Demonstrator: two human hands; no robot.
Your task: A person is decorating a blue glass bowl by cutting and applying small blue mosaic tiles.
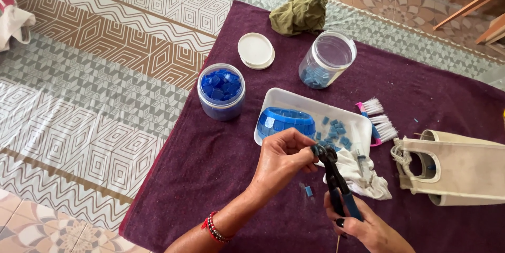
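My right hand grips the blue handles of black tile nippers, whose jaws point up and left. My left hand pinches something small at the nipper jaws; the piece itself is hidden by my fingers. Just beyond my left hand, a white rectangular tray holds a round bowl covered with blue mosaic tiles and several loose blue tile pieces. A small blue tile chip lies on the purple cloth below my hands.
A jar full of dark blue tiles and its white lid sit at the left. A nearly empty clear jar, a green rag, two brushes, a white rag and a canvas bag surround the tray.
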